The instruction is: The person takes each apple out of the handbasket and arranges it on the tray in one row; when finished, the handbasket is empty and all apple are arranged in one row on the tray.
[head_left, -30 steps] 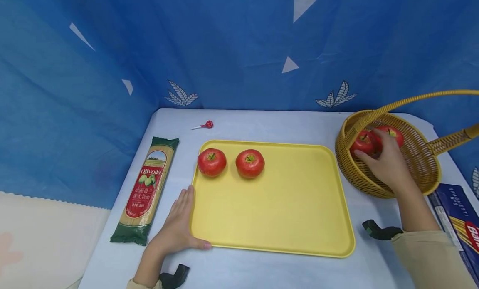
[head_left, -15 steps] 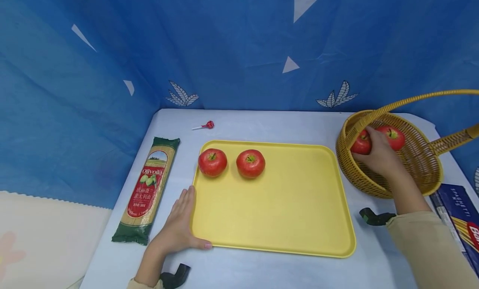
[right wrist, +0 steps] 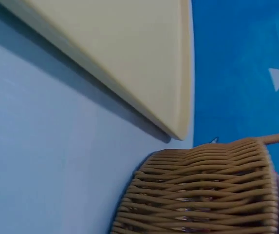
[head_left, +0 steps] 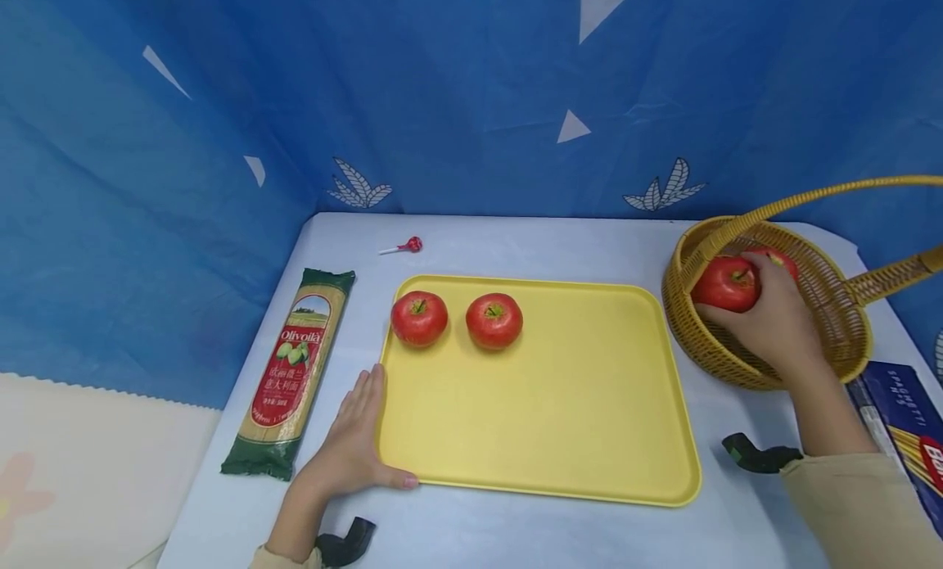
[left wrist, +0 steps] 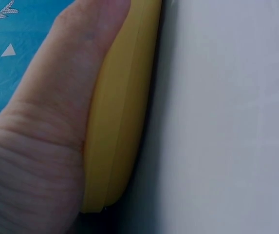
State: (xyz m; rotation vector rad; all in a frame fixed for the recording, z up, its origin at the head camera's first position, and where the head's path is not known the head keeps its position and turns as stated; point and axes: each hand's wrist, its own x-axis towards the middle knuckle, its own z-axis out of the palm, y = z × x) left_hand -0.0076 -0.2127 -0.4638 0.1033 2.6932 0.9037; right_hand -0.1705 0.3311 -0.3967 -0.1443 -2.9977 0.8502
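Observation:
My left hand (head_left: 349, 450) rests at the near left corner of a yellow tray (head_left: 560, 405), its straight fingers along the left edge and the thumb on the front edge. In the left wrist view that hand lies against the tray's side (left wrist: 117, 126). Two red apples (head_left: 418, 318) sit side by side at the tray's far left. Inside the wicker basket (head_left: 700, 352) on the right, my right hand (head_left: 773, 319) grips a red apple (head_left: 725, 284). Behind the fingers another apple (head_left: 781, 259) is partly hidden. The basket wall (right wrist: 202, 190) hides most of this hand in the right wrist view.
A spaghetti packet (head_left: 287, 372) lies left of the tray. Beyond the tray is a red lollipop (head_left: 412, 245). A blue spaghetti box (head_left: 902, 422) lies in front of the basket. The basket handle (head_left: 810, 194) arches over its opening. A blue cloth (head_left: 471, 102) hangs behind the table.
Within the basket my right hand first moved left onto the left apple, then shifted back right and nearer with that apple in its grip. The left hand and tray have stayed in place.

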